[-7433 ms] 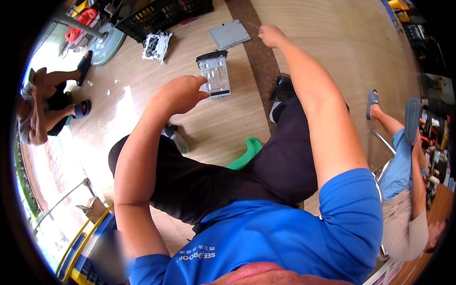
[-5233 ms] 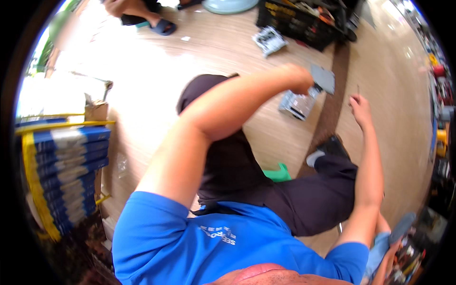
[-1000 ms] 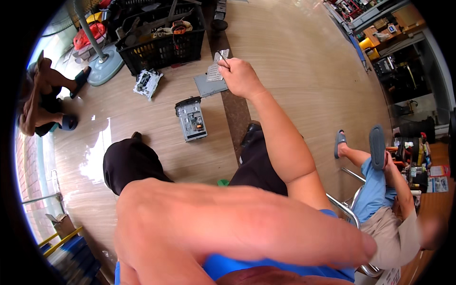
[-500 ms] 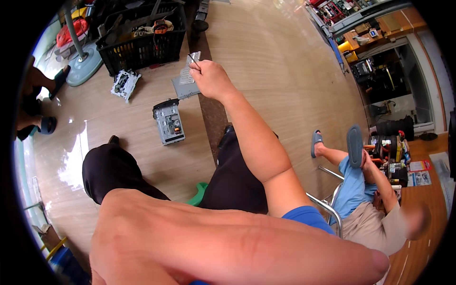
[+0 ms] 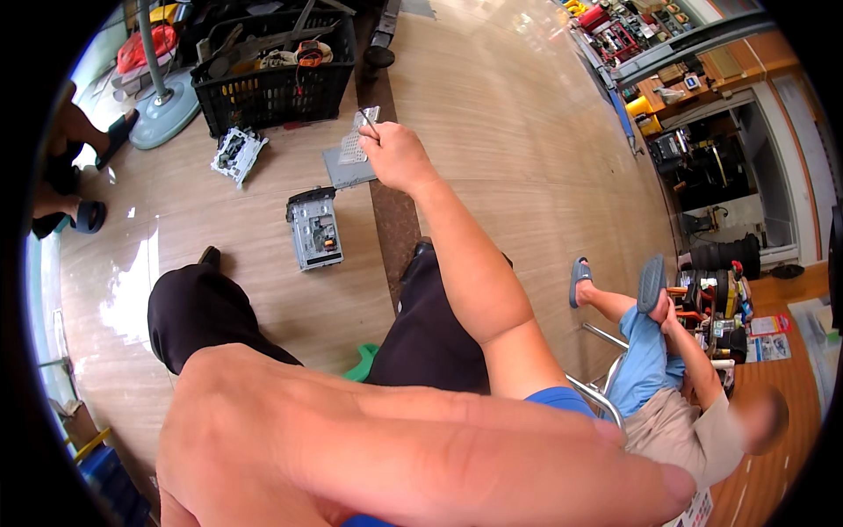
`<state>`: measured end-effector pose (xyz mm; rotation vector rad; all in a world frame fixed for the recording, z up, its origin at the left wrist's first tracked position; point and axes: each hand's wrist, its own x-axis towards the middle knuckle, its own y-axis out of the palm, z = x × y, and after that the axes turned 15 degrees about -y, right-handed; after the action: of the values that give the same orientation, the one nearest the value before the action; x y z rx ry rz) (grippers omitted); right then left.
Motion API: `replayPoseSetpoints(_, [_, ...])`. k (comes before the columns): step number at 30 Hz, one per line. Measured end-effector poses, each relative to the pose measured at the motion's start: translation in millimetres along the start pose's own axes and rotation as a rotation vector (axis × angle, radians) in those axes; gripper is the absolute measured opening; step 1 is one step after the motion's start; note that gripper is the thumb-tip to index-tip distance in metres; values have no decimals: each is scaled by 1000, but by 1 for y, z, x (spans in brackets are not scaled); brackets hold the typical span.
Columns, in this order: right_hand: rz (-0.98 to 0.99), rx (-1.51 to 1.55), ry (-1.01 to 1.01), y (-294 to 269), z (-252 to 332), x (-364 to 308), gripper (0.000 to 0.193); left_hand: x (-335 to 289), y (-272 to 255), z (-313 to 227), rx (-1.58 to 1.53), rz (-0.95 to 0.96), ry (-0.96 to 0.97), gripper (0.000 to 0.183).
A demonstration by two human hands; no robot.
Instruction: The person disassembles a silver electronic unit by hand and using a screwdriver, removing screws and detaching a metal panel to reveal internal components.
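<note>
Well, right hand [image 5: 398, 158] grips a tool [image 5: 369, 125], left hand [image 5: 294, 426] (empty? can't tell) hangs near; the unit [image 5: 314, 235] looks stiff, fragile inside: best held by its sides.

Nothing legible from here

I can make out print in my head view, but I can't read any of it. A red-and-yellow sheet [image 5: 769, 325] and a pale blue one [image 5: 769, 349] lie on the brown tabletop [image 5: 781, 386] at right, their lettering too small for me. A printed white sheet [image 5: 695, 511] at the lower edge is equally unreadable.
</note>
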<state>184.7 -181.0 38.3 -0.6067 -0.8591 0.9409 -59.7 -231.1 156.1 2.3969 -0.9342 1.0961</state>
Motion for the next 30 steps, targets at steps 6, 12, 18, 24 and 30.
replayPoseSetpoints(6, [14, -9, -19, 4, -4, 2, 26, -1, -1, -3, 7, -13, 3, 47])
replayPoseSetpoints(12, [93, -48, 42, 5, 3, 5, 32, -5, -3, -8, 21, -31, -7, 45])
replayPoseSetpoints(18, [0, -22, -12, 8, -1, 2, 25, -6, -4, -9, 37, -38, -22, 44])
replayPoseSetpoints(24, [14, -38, -28, 6, -2, 2, 26, -6, -6, -11, 50, -43, -25, 42])
replayPoseSetpoints(30, [20, -8, 3, 4, -1, -1, 26, -7, -6, -11, 59, -51, -26, 41])
